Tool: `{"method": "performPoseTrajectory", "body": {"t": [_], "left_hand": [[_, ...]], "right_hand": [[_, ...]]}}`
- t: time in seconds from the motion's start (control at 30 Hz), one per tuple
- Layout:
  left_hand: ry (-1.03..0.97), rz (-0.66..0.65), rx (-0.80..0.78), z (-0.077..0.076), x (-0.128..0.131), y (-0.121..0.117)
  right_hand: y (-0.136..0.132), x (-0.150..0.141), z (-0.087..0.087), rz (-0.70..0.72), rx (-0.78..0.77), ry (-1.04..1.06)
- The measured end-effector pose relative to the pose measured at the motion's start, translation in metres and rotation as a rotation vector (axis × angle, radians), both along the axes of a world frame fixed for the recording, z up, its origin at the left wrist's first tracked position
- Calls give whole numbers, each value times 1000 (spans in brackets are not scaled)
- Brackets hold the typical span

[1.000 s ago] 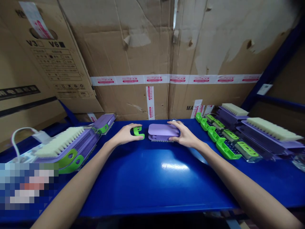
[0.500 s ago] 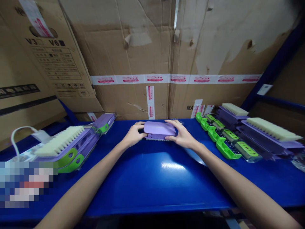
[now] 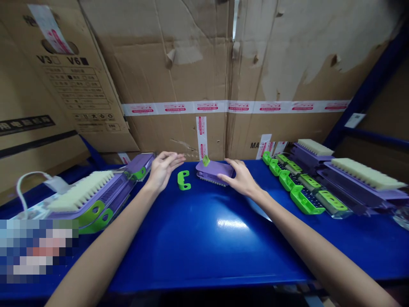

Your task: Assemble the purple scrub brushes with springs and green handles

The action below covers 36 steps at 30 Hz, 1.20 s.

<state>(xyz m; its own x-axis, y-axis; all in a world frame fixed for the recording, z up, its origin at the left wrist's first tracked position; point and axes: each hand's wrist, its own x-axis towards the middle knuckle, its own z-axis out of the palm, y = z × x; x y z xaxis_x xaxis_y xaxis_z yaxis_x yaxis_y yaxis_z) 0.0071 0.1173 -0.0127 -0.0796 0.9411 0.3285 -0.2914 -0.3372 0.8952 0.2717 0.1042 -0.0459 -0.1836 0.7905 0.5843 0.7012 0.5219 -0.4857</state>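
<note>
The purple brush (image 3: 211,169) sits at the middle of the desk (image 3: 191,243), toward its far edge, flat side up, with a row of pale teeth showing along its near lower edge. The right hand (image 3: 243,179) holds its right end, thumb on the near side and fingers reaching over the far side, clamped on the body. The left hand (image 3: 163,167) is raised to the left, its fingers loosely extended and close together, holding nothing. Just right of it, a green clip (image 3: 180,181) lies on the desk, its gap facing right, apart from the brush. A small green piece (image 3: 205,161) shows at the brush's far left corner; whether it is attached or merely resting there is not clear.

The brush looks light and stiff, probably moulded plastic, and its smooth top could slide under a fingertip. Its long side edges seem the surest hold, thumb against fingers across the width, clear of the teeth beneath. The clip looks lighter, rigid but perhaps slightly springy; pinching its left-hand back should suit it, since its thin arms are likelier to flex or snap.
</note>
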Motion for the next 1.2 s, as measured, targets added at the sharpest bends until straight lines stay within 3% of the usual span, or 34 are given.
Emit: {"method": "performPoseTrajectory", "body": {"t": [0.1, 0.27, 0.33, 0.47, 0.53, 0.6, 0.73, 0.83, 1.0, 1.1, 1.2], "left_hand": [[26, -129, 32, -2, 22, -10], [199, -242, 79, -5, 40, -20], [401, -156, 176, -6, 42, -22], [941, 106, 567, -12, 45, -25], [1019, 157, 634, -14, 49, -25], [930, 130, 490, -15, 53, -24], [501, -303, -88, -8, 51, -24], [214, -518, -313, -2, 42, -26], [148, -625, -389, 0, 35, -31], [222, -567, -334, -2, 38, -30], [457, -451, -222, -4, 38, -29]], "right_hand": [[-7, -7, 13, 7, -43, 233], [-13, -10, 26, 211, -347, 746], [-15, -9, 27, 258, -459, 915], [-18, -9, 27, 248, -664, 1107], [-18, -9, 26, 224, -666, 1099], [-15, -6, 24, 221, -606, 1062], [-5, 4, 22, 335, -441, 1006], [-2, 13, 26, 440, -384, 893], [-5, 21, 38, 418, -338, 732], [0, 27, 37, 276, -229, 682], [13, 37, 27, 62, -102, 541]]}}
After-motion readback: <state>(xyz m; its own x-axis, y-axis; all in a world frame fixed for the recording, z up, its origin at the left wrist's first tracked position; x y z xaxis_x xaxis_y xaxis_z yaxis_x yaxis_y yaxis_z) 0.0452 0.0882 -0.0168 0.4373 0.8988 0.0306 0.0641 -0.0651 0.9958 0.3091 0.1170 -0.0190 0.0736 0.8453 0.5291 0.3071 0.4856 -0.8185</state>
